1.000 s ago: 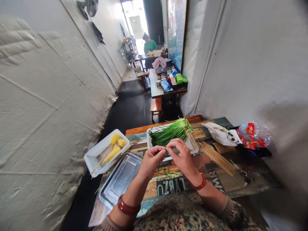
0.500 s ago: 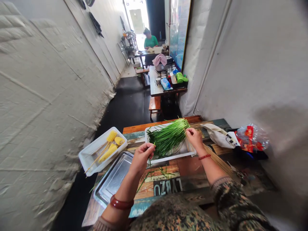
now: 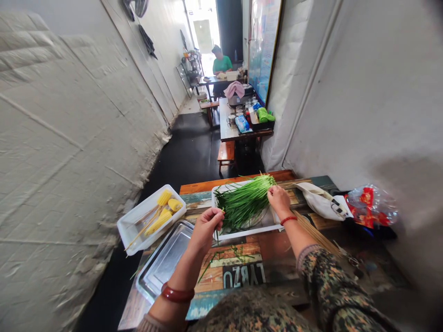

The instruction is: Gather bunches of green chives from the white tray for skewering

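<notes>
A heap of garlic chives (image 3: 245,200) lies across a white tray (image 3: 252,233), pale stem ends to the right and dark leaf tips to the left. At the tray's left front, my left hand (image 3: 209,223) is closed in a pinch on a chive leaf (image 3: 218,235), a bit of green showing at the fingertips and below them. My right hand (image 3: 279,200) reaches to the stem ends, its thumb and fingers pinched together on the chives there; the fingertips are partly hidden. Loose chive scraps (image 3: 235,252) are scattered on the patterned table (image 3: 277,258) in front of the tray.
Left of me stand a white container (image 3: 126,233) with skewered corn (image 3: 162,216) and a metal tray (image 3: 162,263). To the right lie bamboo skewers (image 3: 316,233), scissors (image 3: 351,259), a white bag (image 3: 320,200) and a red-and-clear plastic package (image 3: 370,205). A person in green (image 3: 222,63) sits at a far table.
The view has shifted slightly, so everything appears a little lower and to the right. My right hand has closed in against the stem ends; my left hand keeps its pinch.
</notes>
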`<state>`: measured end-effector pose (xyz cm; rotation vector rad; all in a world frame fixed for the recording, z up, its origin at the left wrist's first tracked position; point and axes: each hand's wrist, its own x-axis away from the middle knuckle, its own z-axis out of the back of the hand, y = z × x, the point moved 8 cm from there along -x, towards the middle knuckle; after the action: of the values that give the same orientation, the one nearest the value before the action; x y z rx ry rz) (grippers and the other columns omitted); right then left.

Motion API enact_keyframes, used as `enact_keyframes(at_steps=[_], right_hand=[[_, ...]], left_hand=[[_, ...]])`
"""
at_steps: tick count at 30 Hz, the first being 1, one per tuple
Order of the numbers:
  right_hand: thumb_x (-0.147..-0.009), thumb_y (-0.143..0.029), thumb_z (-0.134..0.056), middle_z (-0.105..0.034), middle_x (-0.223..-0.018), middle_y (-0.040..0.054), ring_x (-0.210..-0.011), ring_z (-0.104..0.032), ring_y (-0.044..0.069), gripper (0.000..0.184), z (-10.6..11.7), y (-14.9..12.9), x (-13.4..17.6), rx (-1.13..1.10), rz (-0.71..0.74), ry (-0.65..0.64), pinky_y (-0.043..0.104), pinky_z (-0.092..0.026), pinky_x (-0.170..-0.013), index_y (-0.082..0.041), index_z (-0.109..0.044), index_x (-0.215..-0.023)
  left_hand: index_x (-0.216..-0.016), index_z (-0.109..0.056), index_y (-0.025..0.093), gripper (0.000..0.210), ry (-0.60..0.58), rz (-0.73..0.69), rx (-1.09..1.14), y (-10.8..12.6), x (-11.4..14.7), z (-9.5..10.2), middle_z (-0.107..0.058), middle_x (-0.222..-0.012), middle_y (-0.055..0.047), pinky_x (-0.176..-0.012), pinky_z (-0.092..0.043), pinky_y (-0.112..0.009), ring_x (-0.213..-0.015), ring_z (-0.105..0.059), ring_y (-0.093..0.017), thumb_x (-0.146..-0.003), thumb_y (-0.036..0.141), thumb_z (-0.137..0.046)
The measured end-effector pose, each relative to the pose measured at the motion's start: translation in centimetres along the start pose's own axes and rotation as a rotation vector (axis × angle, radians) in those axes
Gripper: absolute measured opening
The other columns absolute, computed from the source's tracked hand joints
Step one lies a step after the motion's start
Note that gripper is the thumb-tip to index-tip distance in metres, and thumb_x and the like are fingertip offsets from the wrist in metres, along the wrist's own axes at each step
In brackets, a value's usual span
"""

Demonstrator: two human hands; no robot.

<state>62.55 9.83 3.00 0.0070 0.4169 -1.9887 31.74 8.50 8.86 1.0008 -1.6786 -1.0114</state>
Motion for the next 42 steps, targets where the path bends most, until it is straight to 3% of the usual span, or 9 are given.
enact_keyframes(at_steps=[8, 13, 17, 20, 24, 27, 31, 38, 42], right_hand=[[-0.087, -0.018, -0.05, -0.064, -0.088, 0.0089, -0.087, -0.057, 0.022, 0.013, 1.7, -3.2, 3.7, -0.106, 0.224, 0.094, 0.032, -0.042, -0.08, -0.018, -0.062, -0.083], [-0.085, -0.017, -0.051, -0.061, -0.112, 0.0126, -0.104, -0.054, 0.025, 0.009, 3.4, -4.3, 5.6, -0.206, 0.3, 0.2, 0.039, -0.042, -0.092, -0.019, -0.059, -0.082], [-0.085, -0.017, -0.045, -0.065, -0.092, 0.0094, -0.086, -0.061, 0.021, 0.012, 2.5, -5.0, 5.4, -0.391, 0.31, 0.097, 0.034, -0.048, -0.079, -0.02, -0.056, -0.082], [-0.084, -0.021, -0.046, -0.066, -0.079, 0.0061, -0.069, -0.062, 0.019, 0.014, 1.4, -4.7, 5.7, -0.55, 0.159, 0.048, 0.031, -0.049, -0.068, -0.018, -0.057, -0.092], [-0.083, -0.032, -0.054, -0.068, -0.075, 0.0039, -0.067, -0.064, 0.019, 0.043, 1.0, -5.1, 6.9, -0.69, 0.076, 0.01, 0.031, -0.05, -0.068, -0.013, -0.052, -0.122], [-0.084, -0.039, -0.056, -0.071, -0.081, 0.0048, -0.071, -0.065, 0.019, 0.041, 1.6, -6.6, 7.8, -0.684, 0.15, -0.07, 0.033, -0.052, -0.072, -0.019, -0.06, -0.12], [-0.091, -0.038, -0.051, -0.071, -0.101, 0.0084, -0.088, -0.067, 0.02, 0.03, 5.2, -8.7, 8.9, -0.755, 0.281, -0.035, 0.036, -0.053, -0.082, -0.021, -0.068, -0.108], [-0.092, -0.027, -0.053, -0.066, -0.104, 0.0073, -0.095, -0.063, 0.018, 0.019, 14.3, -12.4, 10.8, -0.776, 0.57, 0.051, 0.035, -0.052, -0.087, -0.023, -0.069, -0.103], [-0.093, -0.024, -0.052, -0.069, -0.097, 0.0053, -0.089, -0.065, 0.017, 0.019, 17.0, -13.8, 11.4, -0.822, 0.616, -0.016, 0.032, -0.054, -0.082, -0.023, -0.067, -0.105]], left_hand=[[-0.071, -0.063, 0.015, 0.025, -0.002, -0.04, 0.016, 0.1, -0.7, 0.4, -0.061, -0.063, 0.002, -0.051, -0.036, -0.018, -0.052, -0.049, -0.006, -0.067, 0.035, -0.077], [-0.07, -0.063, 0.015, 0.024, 0.012, -0.061, -0.021, 0.1, -1.1, 0.8, -0.061, -0.063, 0.002, -0.053, -0.037, -0.018, -0.052, -0.049, -0.006, -0.067, 0.034, -0.076], [-0.07, -0.062, 0.015, 0.027, 0.026, -0.039, -0.009, 0.1, -1.2, 0.8, -0.061, -0.063, 0.002, -0.051, -0.036, -0.018, -0.051, -0.049, -0.006, -0.064, 0.036, -0.078], [-0.071, -0.062, 0.015, 0.03, 0.039, -0.023, -0.012, 0.3, -1.0, 0.8, -0.061, -0.062, 0.002, -0.047, -0.033, -0.017, -0.049, -0.048, -0.006, -0.062, 0.038, -0.079], [-0.071, -0.061, 0.014, 0.031, 0.034, -0.041, -0.026, 1.0, -0.6, 0.7, -0.059, -0.062, 0.002, -0.044, -0.028, -0.016, -0.048, -0.044, -0.005, -0.063, 0.038, -0.078], [-0.071, -0.061, 0.015, 0.03, 0.027, -0.057, -0.038, 1.6, -0.4, 0.6, -0.058, -0.062, 0.002, -0.043, -0.026, -0.016, -0.047, -0.042, -0.004, -0.063, 0.039, -0.078], [-0.071, -0.062, 0.015, 0.029, 0.016, -0.076, -0.049, 2.6, 0.1, 0.3, -0.058, -0.062, 0.002, -0.044, -0.025, -0.016, -0.048, -0.042, -0.004, -0.064, 0.038, -0.078], [-0.074, -0.063, 0.016, 0.022, 0.004, -0.146, -0.033, 5.4, 1.6, -0.7, -0.057, -0.062, 0.003, -0.046, -0.027, -0.017, -0.05, -0.043, -0.004, -0.068, 0.033, -0.076], [-0.076, -0.064, 0.015, 0.024, -0.02, -0.139, 0.011, 6.6, 2.6, -1.8, -0.058, -0.062, 0.003, -0.046, -0.028, -0.017, -0.05, -0.044, -0.004, -0.067, 0.033, -0.077]])
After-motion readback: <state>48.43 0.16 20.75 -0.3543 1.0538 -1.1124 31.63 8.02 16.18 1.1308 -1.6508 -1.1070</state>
